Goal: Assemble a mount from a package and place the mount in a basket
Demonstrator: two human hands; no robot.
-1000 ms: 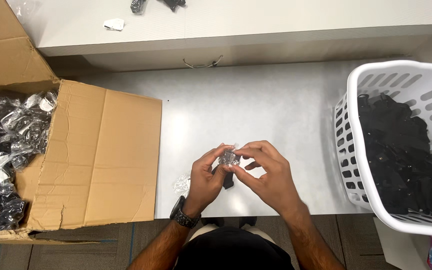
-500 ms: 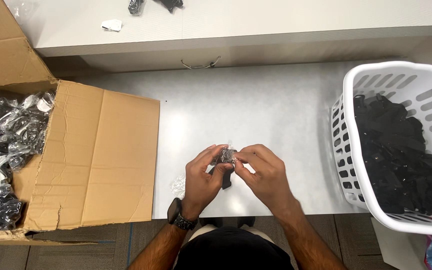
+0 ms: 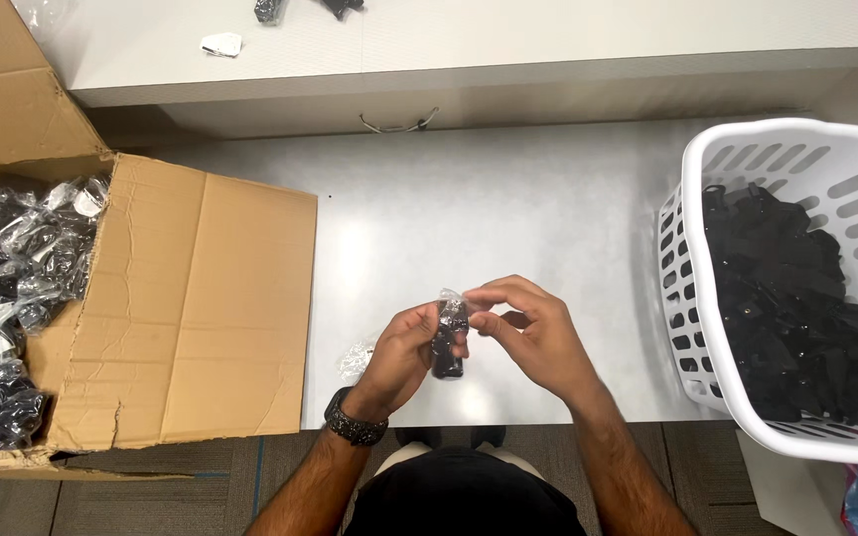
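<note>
While pinched (both hands): packet (image 3: 450,337) between fingers (image 3: 489,298).

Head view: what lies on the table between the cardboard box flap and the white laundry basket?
The left hand and right hand holding a small bagged black part, plus a crumpled clear bag; otherwise bare table.

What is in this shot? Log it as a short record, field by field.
left hand: holds a small black item in a clear plastic bag
right hand: pinches the top of the bag
wrist: dark watch on the left
table: grey, a crumpled clear wrapper beside the left hand
left side: open cardboard box of bagged black items
right side: white laundry basket of loose black items
</note>
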